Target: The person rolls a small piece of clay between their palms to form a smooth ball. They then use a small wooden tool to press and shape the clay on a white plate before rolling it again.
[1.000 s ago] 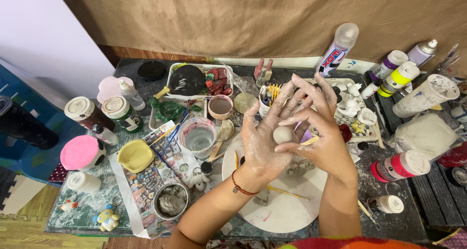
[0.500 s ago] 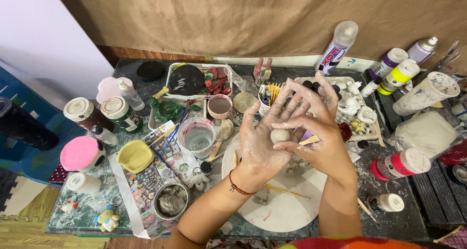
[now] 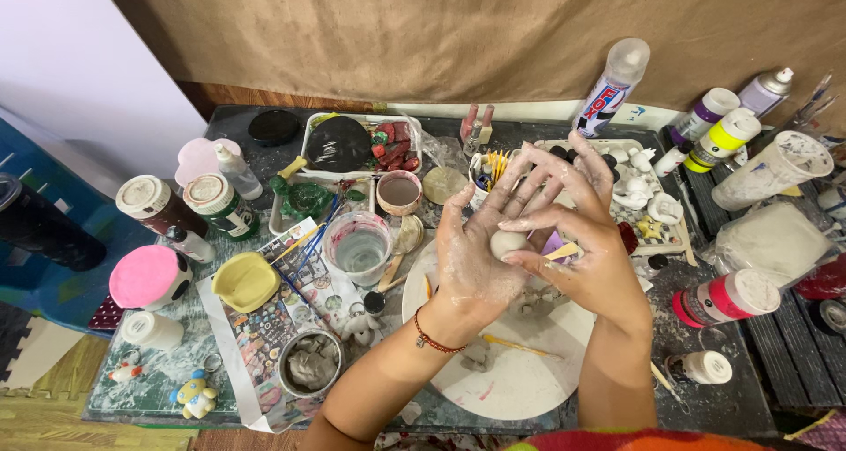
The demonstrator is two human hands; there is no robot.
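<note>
A small ball of pale clay [image 3: 506, 243] sits pressed between my two palms above a round white board [image 3: 511, 363]. My left hand [image 3: 480, 257] lies under and behind the ball, palm up, fingers spread, dusted with clay, a red cord bracelet at its wrist. My right hand [image 3: 586, 239] covers the ball from the right, fingers fanned toward the back. Bits of grey clay [image 3: 538, 303] and a thin wooden stick [image 3: 515, 346] lie on the board beneath.
A crowded craft table: a cup of cloudy water [image 3: 359, 248], a tin of grey clay [image 3: 311, 365], a yellow dish [image 3: 246, 281], paint jars [image 3: 220, 206], squeeze bottles [image 3: 723, 139], a spray can [image 3: 611, 88], a tray of white figurines [image 3: 643, 195], a plastic cup [image 3: 774, 169].
My hands have kept rubbing against each other with the clay ball between them; the right hand's fingers have shifted slightly across the left palm. Nothing on the table has moved.
</note>
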